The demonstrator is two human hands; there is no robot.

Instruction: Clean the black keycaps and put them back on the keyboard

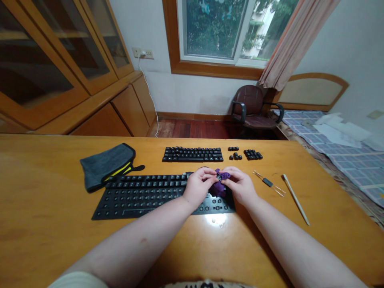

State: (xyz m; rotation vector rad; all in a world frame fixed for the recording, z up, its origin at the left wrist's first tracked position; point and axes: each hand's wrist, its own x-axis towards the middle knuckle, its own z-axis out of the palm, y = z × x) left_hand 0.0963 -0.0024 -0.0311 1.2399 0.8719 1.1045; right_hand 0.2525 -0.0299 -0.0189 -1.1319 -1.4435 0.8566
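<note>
The left hand [199, 186] and right hand [240, 185] meet at a crumpled purple wad [220, 189] – fingers and thumbs clamped on it from both sides. Below the fingers lies the partly stripped keyboard [144, 196]; black keycaps [193, 154] sit beyond them – a wire puller [267, 182] to their right.

Ahead of the fingers [207, 171], past the table [45, 176]: pale wall [192, 92], wood-framed window [210, 32] showing daylight, reddish wooden floor [192, 129]. Ahead-left of them: wooden cabinet [105, 118], glass-doored above. Ahead-right: pink curtain [303, 44], brown armchair [249, 100], bed [333, 150] with checked cover. Tabletop glossy; bright reflection [216, 221] nearside of the fingers.
</note>
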